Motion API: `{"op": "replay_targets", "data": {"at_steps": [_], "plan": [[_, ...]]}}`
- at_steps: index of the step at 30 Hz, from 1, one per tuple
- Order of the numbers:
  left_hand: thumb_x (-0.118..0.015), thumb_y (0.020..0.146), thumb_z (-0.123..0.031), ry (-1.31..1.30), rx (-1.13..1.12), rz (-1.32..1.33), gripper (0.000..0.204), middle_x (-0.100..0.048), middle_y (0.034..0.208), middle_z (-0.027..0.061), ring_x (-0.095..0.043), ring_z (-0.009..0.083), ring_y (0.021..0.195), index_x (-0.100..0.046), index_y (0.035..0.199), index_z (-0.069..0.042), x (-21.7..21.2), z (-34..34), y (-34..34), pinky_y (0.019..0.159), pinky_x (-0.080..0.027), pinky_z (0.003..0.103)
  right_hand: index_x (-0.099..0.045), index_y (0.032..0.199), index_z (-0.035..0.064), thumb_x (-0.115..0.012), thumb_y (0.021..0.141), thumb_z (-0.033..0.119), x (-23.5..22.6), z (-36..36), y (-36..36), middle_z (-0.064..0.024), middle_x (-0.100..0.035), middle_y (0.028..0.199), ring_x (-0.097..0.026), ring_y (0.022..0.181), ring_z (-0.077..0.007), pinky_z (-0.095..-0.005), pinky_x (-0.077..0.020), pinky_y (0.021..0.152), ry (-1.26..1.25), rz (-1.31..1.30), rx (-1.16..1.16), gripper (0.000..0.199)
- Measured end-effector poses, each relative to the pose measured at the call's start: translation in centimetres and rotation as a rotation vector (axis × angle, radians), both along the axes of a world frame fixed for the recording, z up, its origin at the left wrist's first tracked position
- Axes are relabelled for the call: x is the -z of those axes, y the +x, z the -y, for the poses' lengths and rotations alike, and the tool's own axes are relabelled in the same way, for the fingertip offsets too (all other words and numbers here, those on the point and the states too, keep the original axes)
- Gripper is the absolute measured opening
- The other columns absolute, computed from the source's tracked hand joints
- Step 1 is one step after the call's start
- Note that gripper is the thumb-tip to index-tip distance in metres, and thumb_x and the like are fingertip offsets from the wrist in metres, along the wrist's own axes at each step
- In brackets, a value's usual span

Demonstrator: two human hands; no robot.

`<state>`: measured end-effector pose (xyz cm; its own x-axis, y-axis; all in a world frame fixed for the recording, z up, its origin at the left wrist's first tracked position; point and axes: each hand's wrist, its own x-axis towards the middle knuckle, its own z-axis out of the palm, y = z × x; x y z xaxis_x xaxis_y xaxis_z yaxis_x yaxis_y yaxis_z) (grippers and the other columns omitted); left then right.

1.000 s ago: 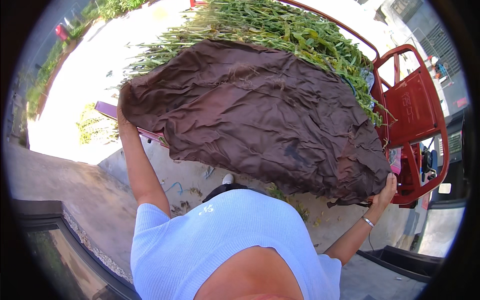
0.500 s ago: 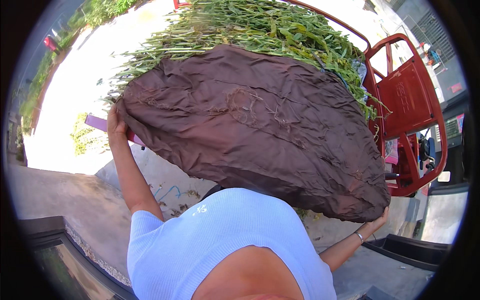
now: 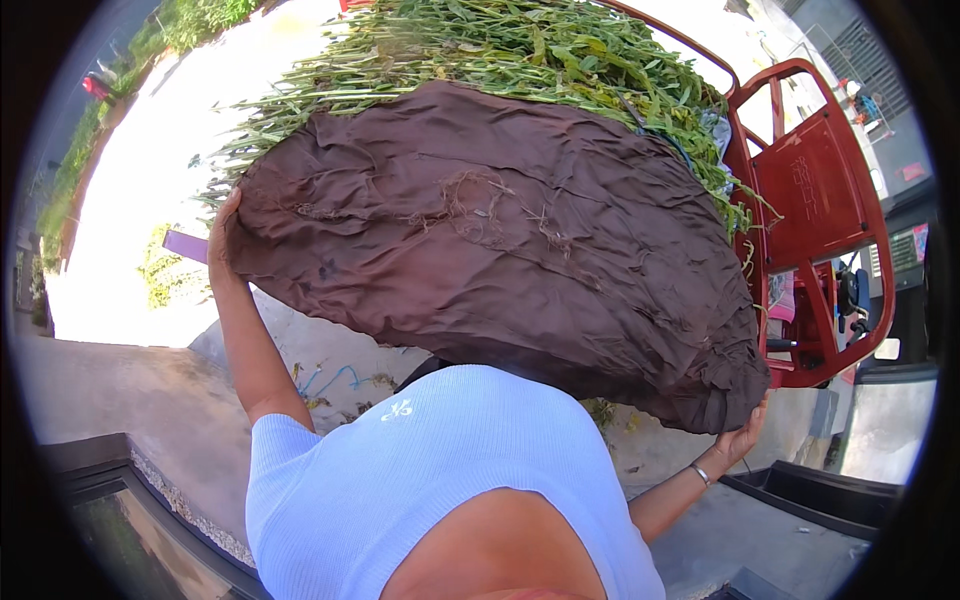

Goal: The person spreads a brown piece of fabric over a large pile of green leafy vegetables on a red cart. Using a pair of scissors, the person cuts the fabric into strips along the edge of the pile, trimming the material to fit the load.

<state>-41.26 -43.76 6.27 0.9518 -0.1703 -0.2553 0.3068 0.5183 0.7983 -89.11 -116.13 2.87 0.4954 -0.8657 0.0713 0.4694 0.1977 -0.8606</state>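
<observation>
Nearest the camera was the person's pale blue ribbed top [image 3: 450, 470], with a small white emblem [image 3: 398, 409] on the chest. Both bare arms were spread wide, and each hand had hold of one end of a large brown cloth [image 3: 400, 280]. The left hand [image 3: 222, 245] grasped the cloth's left edge, its fingers partly hidden by the fabric. The right hand [image 3: 742, 437] gripped the lower right corner, where the material bunched into folds; a silver-coloured bracelet [image 3: 700, 473] circled that wrist. The cloth stretched between the hands in front of the body, creased all over, with dry, thread-like strands [image 3: 475, 205] scattered on its middle. Below its near edge showed the grey concrete ground [image 3: 120, 385], with a curl of blue string [image 3: 345, 378] lying on it. A purple bar [image 3: 186, 246] jutted out just beside the left hand. Past the cloth's far edge, which hid part of them, lay a thick heap of green leafy stalks [image 3: 560, 60], their cut ends pointing left. To the right of the heap stood a red metal frame [image 3: 805, 190], with a pink item [image 3: 780, 298] low behind it. Farthest off, greenery [image 3: 205, 22] lined the upper left.
</observation>
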Motion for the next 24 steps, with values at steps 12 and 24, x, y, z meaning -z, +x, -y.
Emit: {"op": "replay_targets", "data": {"at_steps": [12,24], "plan": [[-0.053,0.086,-0.005,0.573,-0.229,0.587,0.056,-0.045,0.141,0.0111,-0.042,0.0182,0.129,-0.040,0.140,0.002,-1.3,2.1,0.0,0.109,-0.029,0.029,-0.043,0.133,-0.0088,-0.053,0.086,0.001,-16.7,-19.9,25.0,-0.0173,-0.055,0.128,-0.056,0.116,-0.0240,-0.0372,-0.0420,0.103,-0.196,0.110,-0.289,0.049],[-0.042,0.097,-0.053,0.049,0.012,0.114,0.056,-0.062,0.109,0.0088,-0.059,0.0170,0.102,-0.059,0.116,-0.004,2.0,-0.6,1.1,0.089,-0.048,0.032,-0.052,0.114,-0.0166,-0.063,0.073,0.009,-9.1,-59.7,48.3,-0.0313,-0.051,0.120,-0.053,0.103,-0.0368,-0.0418,-0.0473,0.086,-1.376,-0.254,-0.783,0.049]]}}
